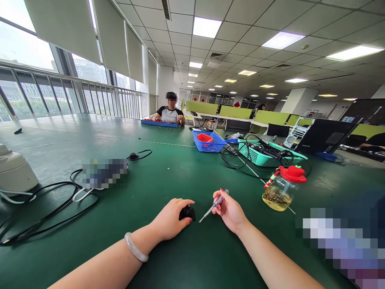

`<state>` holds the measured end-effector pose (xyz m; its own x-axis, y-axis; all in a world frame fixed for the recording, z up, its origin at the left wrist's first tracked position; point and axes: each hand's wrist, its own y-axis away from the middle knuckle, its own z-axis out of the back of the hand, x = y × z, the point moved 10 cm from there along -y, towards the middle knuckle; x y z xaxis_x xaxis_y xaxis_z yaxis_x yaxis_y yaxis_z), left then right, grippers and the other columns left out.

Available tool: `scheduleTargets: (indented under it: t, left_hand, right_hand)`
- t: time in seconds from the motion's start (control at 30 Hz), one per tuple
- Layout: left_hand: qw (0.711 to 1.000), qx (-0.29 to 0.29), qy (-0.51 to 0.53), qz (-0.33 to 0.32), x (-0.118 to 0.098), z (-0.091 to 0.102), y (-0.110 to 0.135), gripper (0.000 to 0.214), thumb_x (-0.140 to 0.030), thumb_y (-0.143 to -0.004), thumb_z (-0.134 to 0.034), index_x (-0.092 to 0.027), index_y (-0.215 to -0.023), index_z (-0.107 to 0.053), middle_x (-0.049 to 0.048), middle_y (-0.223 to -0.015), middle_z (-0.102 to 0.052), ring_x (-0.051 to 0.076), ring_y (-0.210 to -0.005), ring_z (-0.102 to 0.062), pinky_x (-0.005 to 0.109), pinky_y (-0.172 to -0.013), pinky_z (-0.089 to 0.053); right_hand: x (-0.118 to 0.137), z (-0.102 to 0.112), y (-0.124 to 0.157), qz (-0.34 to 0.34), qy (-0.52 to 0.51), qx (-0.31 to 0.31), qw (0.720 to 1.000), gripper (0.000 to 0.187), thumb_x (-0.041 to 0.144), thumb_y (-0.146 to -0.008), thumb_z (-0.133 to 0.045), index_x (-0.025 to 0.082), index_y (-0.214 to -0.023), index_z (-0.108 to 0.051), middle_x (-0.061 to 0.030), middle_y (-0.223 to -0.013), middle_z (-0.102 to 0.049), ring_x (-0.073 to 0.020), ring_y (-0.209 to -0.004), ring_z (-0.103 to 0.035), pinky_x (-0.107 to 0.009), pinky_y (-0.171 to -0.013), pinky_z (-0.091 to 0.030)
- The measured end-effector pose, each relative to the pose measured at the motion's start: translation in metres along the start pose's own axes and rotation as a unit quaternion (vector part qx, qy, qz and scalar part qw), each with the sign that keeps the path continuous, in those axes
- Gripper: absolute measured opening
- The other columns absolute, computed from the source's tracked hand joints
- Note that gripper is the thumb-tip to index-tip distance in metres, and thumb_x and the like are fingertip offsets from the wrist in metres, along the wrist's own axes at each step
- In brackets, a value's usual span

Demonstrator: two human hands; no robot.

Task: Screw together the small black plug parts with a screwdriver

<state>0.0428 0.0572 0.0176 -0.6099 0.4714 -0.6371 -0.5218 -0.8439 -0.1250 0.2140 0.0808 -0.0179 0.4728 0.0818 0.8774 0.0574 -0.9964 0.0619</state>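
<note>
My left hand (173, 218) is curled round a small black block-shaped object (187, 213) on the green table (168, 257). Its fingers and thumb close on the sides, and its exact kind is hard to make out. In my right hand (230, 212) is a slim screwdriver (214, 205) with a clear purplish handle. Fingers and thumb pinch the handle. The metal tip points down and left, close to the black object's right side but apart from it.
A glass jar with a red lid (279, 190) stands right of my right hand. Beyond are a blue basket (209, 144) and a teal basket (260, 156) of cables. Black cables (57, 208) lie on the left. A person (170, 110) sits at the far end.
</note>
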Motion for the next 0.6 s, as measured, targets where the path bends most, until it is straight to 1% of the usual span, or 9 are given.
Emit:
scheduleTargets:
  t: [0.37, 0.6]
  left_hand:
    - [1.000, 0.000, 0.003, 0.001, 0.0026, -0.0006, 0.0002, 0.051, -0.025, -0.077, -0.060, -0.028, -0.127, -0.055, 0.0051, -0.122, -0.062, 0.024, -0.115, -0.053, 0.039, -0.101, -0.042]
    - [1.000, 0.003, -0.008, 0.007, 0.0016, 0.0004, 0.0004, 0.051, -0.023, -0.076, -0.061, -0.028, -0.126, -0.056, 0.0047, -0.119, -0.063, 0.024, -0.113, -0.054, 0.039, -0.101, -0.042]
  right_hand:
    - [0.0000, 0.0010, 0.0002, -0.002, -0.003, -0.007, 1.000, 0.037, 0.055, -0.070, -0.073, 0.018, -0.070, -0.064, 0.0049, -0.045, -0.045, -0.0090, -0.042, -0.040, -0.027, -0.050, -0.044]
    - [-0.0007, -0.0002, -0.0003, 0.004, -0.006, -0.004, 1.000, 0.038, 0.055, -0.069, -0.074, 0.019, -0.070, -0.064, 0.0051, -0.045, -0.045, -0.0089, -0.042, -0.042, -0.026, -0.050, -0.043]
